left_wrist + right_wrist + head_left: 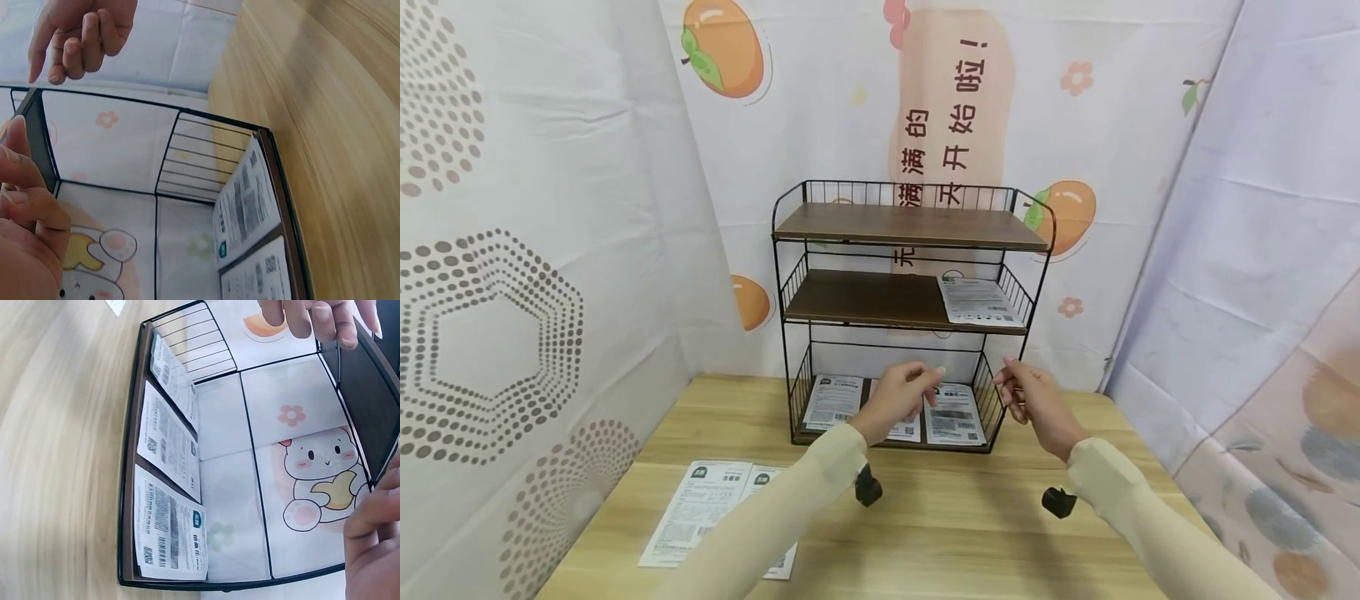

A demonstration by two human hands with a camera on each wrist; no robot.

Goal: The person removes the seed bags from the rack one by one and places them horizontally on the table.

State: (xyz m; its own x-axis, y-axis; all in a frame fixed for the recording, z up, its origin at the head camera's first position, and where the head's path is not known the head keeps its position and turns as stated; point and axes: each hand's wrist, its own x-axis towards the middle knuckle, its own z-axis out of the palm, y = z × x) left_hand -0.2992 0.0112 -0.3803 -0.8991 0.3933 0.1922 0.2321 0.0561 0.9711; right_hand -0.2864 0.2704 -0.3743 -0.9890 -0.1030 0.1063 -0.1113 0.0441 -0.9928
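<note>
My left hand (901,398) hovers in front of the lower part of a black wire rack (910,329) with brown boards. My right hand (1036,402) is raised near the rack's right side. Both have loosely bent fingers and nothing in them. A white printed packet (979,301) with a green logo lies at the right end of the middle shelf. Along the bottom shelf are three similar packets: left (835,402), middle (167,440) and right (953,417). The left hand partly hides the middle one in the head view.
Two more printed packets lie on the wooden table (955,533) at the left: one packet (696,508) in fuller view, the other (781,567) partly under the left sleeve. Printed cloth (835,100) hangs behind the rack and on both sides.
</note>
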